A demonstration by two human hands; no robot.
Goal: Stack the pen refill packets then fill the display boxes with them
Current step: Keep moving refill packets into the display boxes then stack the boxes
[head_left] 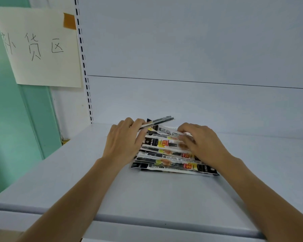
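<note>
**Packets Still Loose, Stack Not Squared**

Left hand (124,138) pinching one raised packet (156,122) above the row's far end. Right hand (201,144) bent-fingered on the packets (166,154); grip or mere press not determinable. Fanned mid-shelf, nearer the back edge. Risk: glossy sleeves sliding apart if squared from one side only. White metal shelf (147,198); handwritten paper sign (40,46) and green wall (7,119) at left.
</note>
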